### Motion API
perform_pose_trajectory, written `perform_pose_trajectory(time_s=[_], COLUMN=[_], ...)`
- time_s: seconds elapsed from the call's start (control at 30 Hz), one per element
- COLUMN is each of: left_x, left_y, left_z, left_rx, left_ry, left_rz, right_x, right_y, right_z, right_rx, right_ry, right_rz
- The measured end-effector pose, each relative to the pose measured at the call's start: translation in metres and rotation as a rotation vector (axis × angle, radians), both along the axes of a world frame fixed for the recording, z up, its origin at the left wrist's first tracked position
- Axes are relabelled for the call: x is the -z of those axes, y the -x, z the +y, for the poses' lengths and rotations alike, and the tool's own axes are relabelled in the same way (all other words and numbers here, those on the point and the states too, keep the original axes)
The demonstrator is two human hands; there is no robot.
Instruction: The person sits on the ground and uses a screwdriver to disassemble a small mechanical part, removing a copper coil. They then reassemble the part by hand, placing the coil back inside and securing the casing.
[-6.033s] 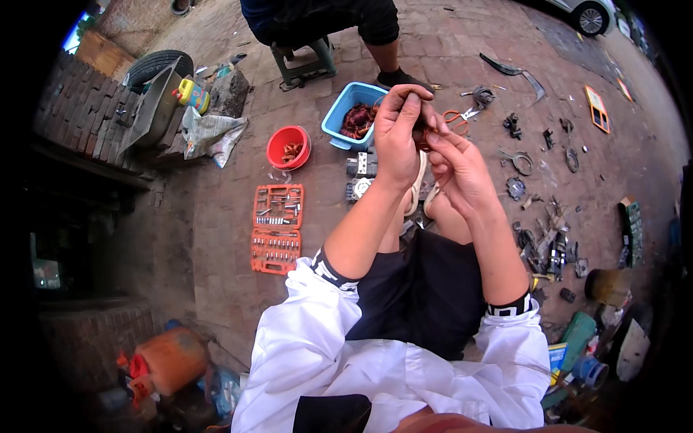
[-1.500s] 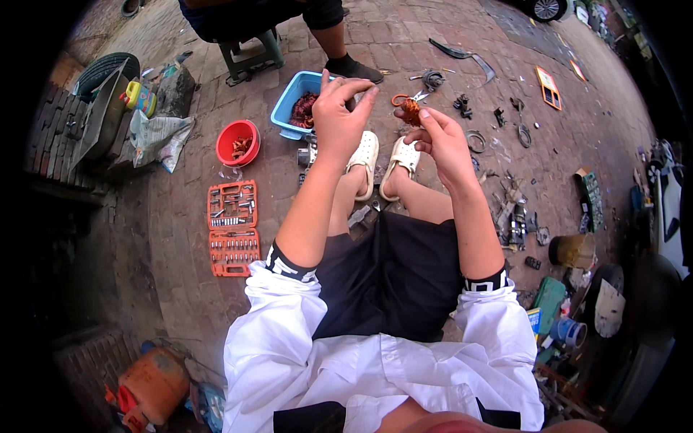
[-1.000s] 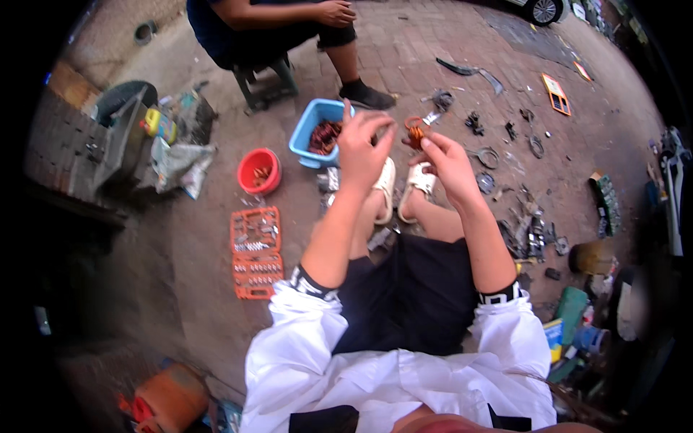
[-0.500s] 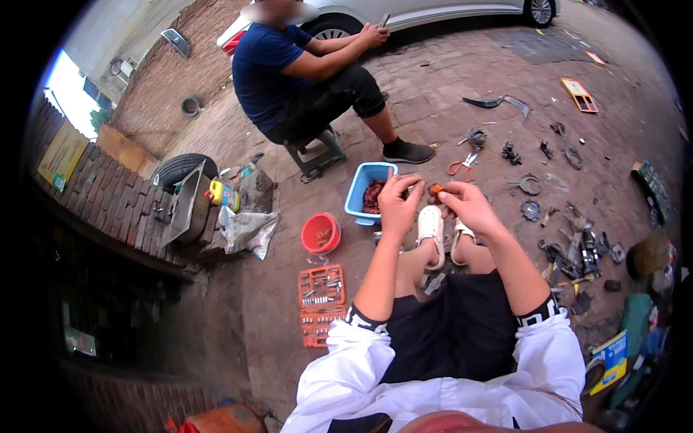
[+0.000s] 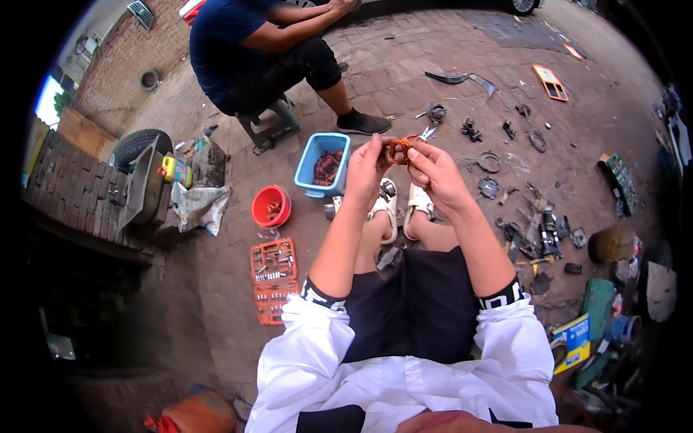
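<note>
A person point(image 5: 289, 68) in a dark blue shirt point(image 5: 225, 36) sits on a low grey-green stool point(image 5: 271, 128). At the left, a black rubber tyre point(image 5: 136, 146) is near a yellow plastic jug point(image 5: 177, 172), and a crumpled whitish sack point(image 5: 204, 206) is just beside this jug.

Soft daylight falls evenly on the brick paving point(image 5: 404, 65), with only faint shadows; the patch of sky point(image 5: 49, 102) at upper left glares nearly white, while the opening point(image 5: 101, 303) at lower left sinks into blackness. Fisheye distortion bends the low brick wall point(image 5: 79, 180), and detail softens toward the black rim
</note>
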State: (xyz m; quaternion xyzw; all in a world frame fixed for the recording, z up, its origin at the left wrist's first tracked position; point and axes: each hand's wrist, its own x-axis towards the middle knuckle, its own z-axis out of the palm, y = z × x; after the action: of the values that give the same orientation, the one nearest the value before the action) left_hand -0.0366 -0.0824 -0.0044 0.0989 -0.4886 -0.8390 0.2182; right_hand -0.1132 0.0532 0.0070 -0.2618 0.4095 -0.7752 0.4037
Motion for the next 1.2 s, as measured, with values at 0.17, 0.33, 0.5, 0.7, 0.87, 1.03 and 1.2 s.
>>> perform_pose_trajectory(time_s=[0.17,0.33,0.5,0.7,0.87,1.03,1.2], left_x=[-0.011,-0.009,-0.001,0.009,0.010,0.009,0.007], left_y=[-0.005,-0.004,-0.010,-0.016,-0.023,-0.028,-0.026], left_z=[0.009,0.005,-0.004,-0.019,-0.033,-0.022,-0.017], left_rx=[0.117,0.183,0.309,0.415,0.515,0.437,0.417], left_ry=[-0.061,-0.141,-0.287,-0.310,-0.422,-0.354,-0.326], left_rz=[0.062,0.041,0.053,0.065,0.192,0.194,0.119], right_x=[-0.008,-0.005,0.001,-0.004,-0.010,-0.009,-0.005], right_y=[-0.002,-0.001,-0.001,-0.005,-0.013,-0.013,-0.025], right_z=[0.007,0.006,0.007,0.004,-0.008,-0.012,-0.026], right_rx=[-0.008,-0.025,-0.111,-0.242,-0.352,-0.351,-0.185], right_ry=[0.012,-0.016,-0.067,-0.026,0.027,0.060,0.142], right_rz=[-0.076,-0.052,-0.092,-0.260,-0.316,-0.301,-0.289])
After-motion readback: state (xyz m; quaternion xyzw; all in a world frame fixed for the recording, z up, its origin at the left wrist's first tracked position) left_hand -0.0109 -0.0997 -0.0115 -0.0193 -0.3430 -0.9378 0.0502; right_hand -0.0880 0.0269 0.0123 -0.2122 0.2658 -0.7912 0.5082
